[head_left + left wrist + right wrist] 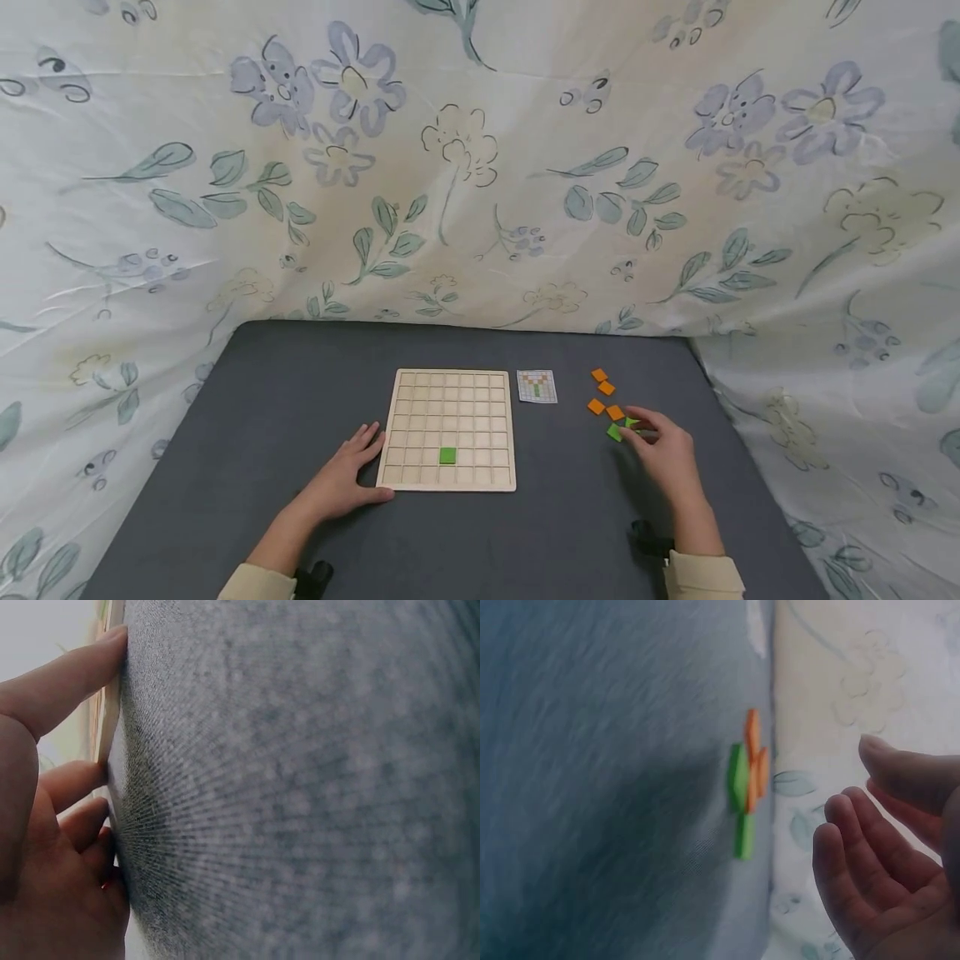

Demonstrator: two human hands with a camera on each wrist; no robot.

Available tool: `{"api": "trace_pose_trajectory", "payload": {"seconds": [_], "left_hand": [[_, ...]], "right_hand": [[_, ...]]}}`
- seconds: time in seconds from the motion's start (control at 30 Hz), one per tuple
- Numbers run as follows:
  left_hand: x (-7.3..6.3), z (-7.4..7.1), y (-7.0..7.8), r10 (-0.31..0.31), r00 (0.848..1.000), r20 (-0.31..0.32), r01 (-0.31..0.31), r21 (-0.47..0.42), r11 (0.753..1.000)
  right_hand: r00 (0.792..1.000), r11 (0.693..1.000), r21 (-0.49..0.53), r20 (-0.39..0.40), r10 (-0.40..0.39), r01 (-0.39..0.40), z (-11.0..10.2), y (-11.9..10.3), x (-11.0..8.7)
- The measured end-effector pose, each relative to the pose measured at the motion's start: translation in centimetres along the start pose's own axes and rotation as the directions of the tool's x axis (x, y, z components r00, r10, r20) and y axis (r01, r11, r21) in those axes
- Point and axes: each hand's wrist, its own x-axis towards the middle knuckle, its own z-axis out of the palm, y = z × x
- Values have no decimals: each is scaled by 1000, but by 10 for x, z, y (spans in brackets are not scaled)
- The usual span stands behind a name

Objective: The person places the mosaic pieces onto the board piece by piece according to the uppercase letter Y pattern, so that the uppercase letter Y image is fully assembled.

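A wooden grid board [512, 433] lies on the table with one green square tile [447, 456] in a cell near its front. My left hand [341, 479] rests at the board's left side, fingers spread along that edge and thumb at the front left corner. In the left wrist view, the thumb and fingertips touch the board's edge [109, 724]. Over at the right, my right hand [667, 454] hovers above two loose green tiles [614, 432]. The right wrist view shows its thumb and fingers apart, with nothing between them; the green tiles [738, 778] lie on the table.
Several orange tiles [596, 407] lie just beyond the green ones. A small printed pattern card [537, 387] sits between the board and the tiles. The dark grey table [300, 375] ends at a flowered cloth [465, 267] at the back and sides.
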Motion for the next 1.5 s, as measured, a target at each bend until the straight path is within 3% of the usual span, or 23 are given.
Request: {"api": "trace_pose_trajectory", "payload": {"seconds": [0.37,0.8,1.13,1.5], "left_hand": [[1,1,1,17,1000,-5,-17,-20,1000],[1,-5,1,27,1000,3,-27,-31,999],[1,-3,-1,32,999,11,-32,-44,999],[0,-3,2,-5,1000,20,6,-58,998]], "right_hand": [[989,993,-13,80,121,-120,-9,24,10],[938,963,-118,225,264,-243,-4,39,31],[938,952,-161,192,287,-259,2,38,32],[944,953,-202,197,266,-227,3,34,34]]}}
